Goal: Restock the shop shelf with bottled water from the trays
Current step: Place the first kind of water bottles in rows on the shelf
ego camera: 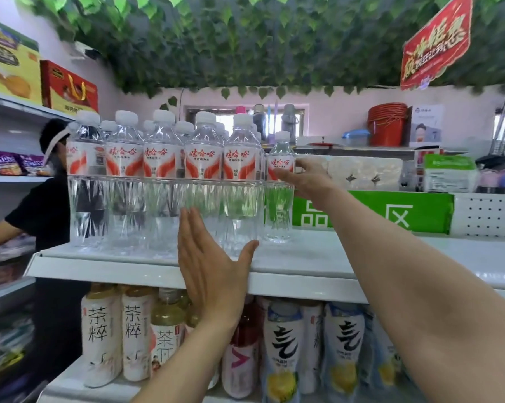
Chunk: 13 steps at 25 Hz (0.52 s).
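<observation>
While my right hand [303, 177] holds the end bottle [278, 216] by its label on the shelf [303, 254], my left hand [213, 266] hovers flat-open, partly masking the water row [158, 170]; a person [42, 205] stands left.

Rear water bottles [184, 128] hide behind the front row [164, 161]; the left hand [213, 271] covers some tea bottles [167, 330].

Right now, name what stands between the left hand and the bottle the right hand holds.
Head view: the rightmost front-row bottle stands between the left hand and that set-back bottle.
</observation>
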{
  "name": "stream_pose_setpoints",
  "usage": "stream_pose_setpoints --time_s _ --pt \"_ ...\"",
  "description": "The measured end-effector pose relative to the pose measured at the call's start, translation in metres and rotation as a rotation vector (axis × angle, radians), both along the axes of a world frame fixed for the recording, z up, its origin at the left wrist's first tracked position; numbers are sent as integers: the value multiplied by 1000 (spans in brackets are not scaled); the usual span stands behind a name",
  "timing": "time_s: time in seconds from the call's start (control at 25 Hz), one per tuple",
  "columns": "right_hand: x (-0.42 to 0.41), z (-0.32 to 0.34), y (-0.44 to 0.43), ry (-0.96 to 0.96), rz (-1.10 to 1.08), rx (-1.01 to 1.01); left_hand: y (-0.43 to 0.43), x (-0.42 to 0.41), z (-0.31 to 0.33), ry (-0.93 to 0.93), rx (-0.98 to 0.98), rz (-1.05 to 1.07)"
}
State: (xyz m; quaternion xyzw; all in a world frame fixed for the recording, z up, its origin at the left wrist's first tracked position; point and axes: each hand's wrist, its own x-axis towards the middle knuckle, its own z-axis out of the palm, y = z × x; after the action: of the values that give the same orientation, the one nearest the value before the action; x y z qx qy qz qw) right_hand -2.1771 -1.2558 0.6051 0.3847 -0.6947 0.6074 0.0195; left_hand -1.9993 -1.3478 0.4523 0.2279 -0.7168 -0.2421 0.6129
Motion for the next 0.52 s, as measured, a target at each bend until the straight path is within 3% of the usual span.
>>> stream_pose_setpoints --time_s 0.2,0.52 --pt "1 -2 -2 41 -24 22 1 1 -2 -13 -16 -2" --pt "81 -14 32 143 -376 138 3 37 16 -209 23 -163"
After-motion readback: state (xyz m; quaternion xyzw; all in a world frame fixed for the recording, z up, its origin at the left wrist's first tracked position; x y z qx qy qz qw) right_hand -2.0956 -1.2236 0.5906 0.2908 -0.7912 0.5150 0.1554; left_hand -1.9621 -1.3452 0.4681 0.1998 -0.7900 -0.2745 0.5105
